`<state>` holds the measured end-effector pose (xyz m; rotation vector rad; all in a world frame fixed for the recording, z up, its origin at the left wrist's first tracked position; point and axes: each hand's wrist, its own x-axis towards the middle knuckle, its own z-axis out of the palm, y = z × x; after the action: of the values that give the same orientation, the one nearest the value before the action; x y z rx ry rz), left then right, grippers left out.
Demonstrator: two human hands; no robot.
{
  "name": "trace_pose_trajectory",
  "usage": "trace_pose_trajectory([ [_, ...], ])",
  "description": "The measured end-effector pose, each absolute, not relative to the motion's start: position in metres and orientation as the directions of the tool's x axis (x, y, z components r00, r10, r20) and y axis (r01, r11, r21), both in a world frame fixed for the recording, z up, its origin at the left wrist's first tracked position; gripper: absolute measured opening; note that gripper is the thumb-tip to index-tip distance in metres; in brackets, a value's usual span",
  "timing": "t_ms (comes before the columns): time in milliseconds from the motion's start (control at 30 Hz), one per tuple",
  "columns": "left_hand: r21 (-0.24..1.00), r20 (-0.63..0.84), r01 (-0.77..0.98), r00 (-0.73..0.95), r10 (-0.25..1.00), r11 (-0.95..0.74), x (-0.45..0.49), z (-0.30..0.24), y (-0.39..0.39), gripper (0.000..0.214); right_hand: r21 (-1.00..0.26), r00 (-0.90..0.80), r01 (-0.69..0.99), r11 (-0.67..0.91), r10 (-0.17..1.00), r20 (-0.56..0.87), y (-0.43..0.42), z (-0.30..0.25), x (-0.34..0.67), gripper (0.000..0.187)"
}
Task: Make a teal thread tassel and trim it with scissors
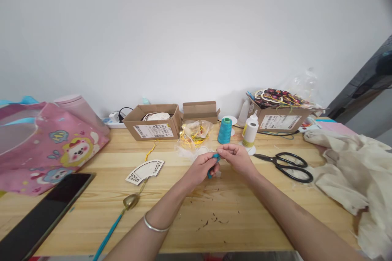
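Observation:
Both hands meet over the middle of the wooden table point(92, 212). My left hand point(202, 168), a silver bangle on its wrist, is closed round a small teal bundle of thread point(214, 162). My right hand point(235, 155) pinches the top of that same bundle from the right. Just beyond the hands stand a teal thread spool point(225, 130) and a white glue bottle point(250, 132). A white fan-shaped cutout point(145, 171) lies to the left, with a teal tassel and gold cap point(128, 203) below it.
Black scissors point(289, 165) lie to the right, beside cream cloth point(349, 171). Open cardboard boxes point(153, 124) line the wall, one heaped with beaded pieces point(280, 100). A clear bag of yellow cord point(194, 134), a pink bag point(49, 147) and a dark tablet point(43, 212) sit left.

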<state>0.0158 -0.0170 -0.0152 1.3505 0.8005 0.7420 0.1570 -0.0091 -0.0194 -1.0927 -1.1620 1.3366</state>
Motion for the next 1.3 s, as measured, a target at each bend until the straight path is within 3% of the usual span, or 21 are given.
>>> trace_pose_trajectory([
  [200,0.994,-0.070,-0.028,0.563,0.823,0.104,0.015,-0.014,-0.017,0.020,-0.991,-0.029,-0.125,0.049,0.998,0.053,-0.007,-0.025,0.159,0.033],
  [333,0.988,-0.094,-0.049,0.584,0.806,0.150,0.014,-0.016,-0.017,0.028,-0.989,-0.019,-0.028,0.144,0.989,0.144,-0.009,-0.021,0.159,0.032],
  [633,0.892,-0.113,-0.277,0.627,0.771,0.356,0.014,-0.020,-0.015,0.038,-0.961,-0.056,0.110,0.252,0.967,0.247,-0.014,-0.012,0.159,0.030],
  [767,0.914,-0.117,-0.268,0.545,0.830,0.305,0.015,-0.020,-0.016,0.033,-0.945,-0.073,0.165,0.281,0.960,0.272,-0.014,-0.015,0.158,0.026],
  [967,0.946,-0.098,-0.210,0.543,0.834,0.248,0.018,-0.020,-0.016,0.029,-0.885,0.047,0.203,0.419,0.899,0.436,-0.007,-0.022,0.162,0.020],
  [1167,0.981,-0.073,-0.113,0.535,0.841,0.157,0.024,-0.020,-0.018,0.030,-0.956,0.029,0.042,0.290,0.956,0.291,-0.006,-0.023,0.161,0.028],
  [1300,0.997,-0.053,-0.024,0.506,0.861,0.075,0.027,-0.018,-0.019,0.028,-0.946,-0.003,0.105,0.306,0.951,0.308,-0.008,-0.020,0.162,0.025],
])
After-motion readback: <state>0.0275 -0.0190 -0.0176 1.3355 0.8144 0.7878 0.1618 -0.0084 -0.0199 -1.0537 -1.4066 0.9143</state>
